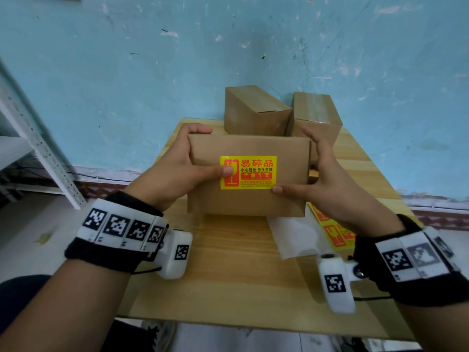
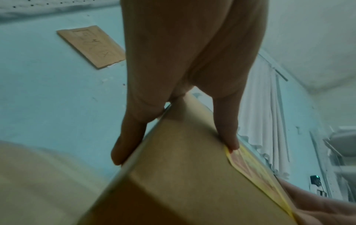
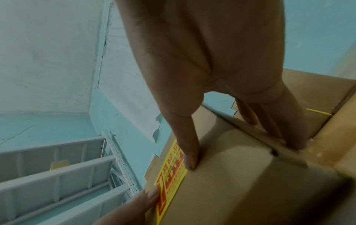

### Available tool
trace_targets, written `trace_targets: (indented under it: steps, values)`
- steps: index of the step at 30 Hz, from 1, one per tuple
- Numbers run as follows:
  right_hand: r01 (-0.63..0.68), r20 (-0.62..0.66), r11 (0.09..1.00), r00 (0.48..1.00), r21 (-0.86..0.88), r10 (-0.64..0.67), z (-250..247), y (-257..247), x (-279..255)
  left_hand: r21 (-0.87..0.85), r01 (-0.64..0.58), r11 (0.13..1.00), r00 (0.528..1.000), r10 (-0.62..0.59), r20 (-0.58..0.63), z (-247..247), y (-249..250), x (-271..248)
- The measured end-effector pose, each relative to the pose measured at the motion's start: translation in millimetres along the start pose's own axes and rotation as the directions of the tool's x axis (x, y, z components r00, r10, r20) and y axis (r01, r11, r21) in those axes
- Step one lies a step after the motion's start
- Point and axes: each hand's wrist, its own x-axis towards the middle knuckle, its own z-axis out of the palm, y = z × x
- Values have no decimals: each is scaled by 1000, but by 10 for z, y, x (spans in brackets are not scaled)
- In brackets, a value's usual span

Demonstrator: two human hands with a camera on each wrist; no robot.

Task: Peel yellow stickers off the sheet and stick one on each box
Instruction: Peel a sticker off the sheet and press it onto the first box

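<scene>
Both hands hold a brown cardboard box [image 1: 248,201] over the wooden table [image 1: 228,270], its broad face turned toward me. A yellow sticker [image 1: 248,172] with red print lies flat on that face. My left hand [image 1: 187,161] grips the box's left end, its thumb pressing the sticker's left edge and its fingers over the far edge. My right hand [image 1: 322,171] grips the right end, thumb at the sticker's lower right corner. The wrist views show the same box [image 2: 183,175] [image 3: 240,182], the same sticker [image 2: 256,172] [image 3: 171,175] and the two hands [image 2: 183,76] [image 3: 212,76].
Two more plain cardboard boxes [image 1: 253,110] [image 1: 314,115] stand at the back of the table against the blue wall. A sticker sheet [image 1: 335,235] and white backing paper [image 1: 291,235] lie under my right wrist. A white metal shelf [image 1: 38,148] stands at the left.
</scene>
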Motion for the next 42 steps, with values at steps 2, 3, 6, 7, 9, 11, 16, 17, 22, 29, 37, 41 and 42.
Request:
trace_targets:
  steps: [2,3,6,7,9,11,16,17,22,29,37,41,42]
  values:
    - [16,14,1000,1000,-13,-16,-10,-5,-16,60,-21,998,999,18,37,-40,-7,-18]
    - [20,7,1000,1000,-14,-20,-20,-12,-23,99,-40,994,998,35,54,-65,5,-39]
    - [-28,-49,998,998,58,31,-68,-33,-20,170,-74,983,990,52,131,-216,127,-102]
    - [-55,-76,994,995,98,63,-82,-34,-18,209,-75,975,981,35,190,-284,180,-123]
    - [-74,-95,985,991,154,89,-112,-35,-10,322,-92,942,951,-13,310,-415,290,-160]
    - [-63,-90,985,993,159,78,-109,-24,9,443,-142,885,946,-11,325,-465,366,-195]
    - [-71,-44,995,996,75,74,39,34,38,650,-184,737,975,51,219,-316,305,-225]
    - [-79,-27,996,996,48,80,63,30,26,654,-189,733,973,49,226,-284,284,-221]
    - [-131,14,991,991,-12,132,39,19,27,689,-271,672,943,42,330,-247,345,-214]
    - [-399,84,789,868,-467,489,17,-33,-58,602,-147,785,984,177,9,-372,299,-129]
    - [-265,185,576,775,-773,604,-6,-85,-119,833,74,549,981,109,-160,-45,119,-55]
    - [-240,192,636,825,-733,532,-81,-114,-123,881,146,449,975,84,-204,56,60,27]
    - [-223,205,644,829,-732,520,-107,-107,-132,887,175,428,972,70,-225,64,75,40]
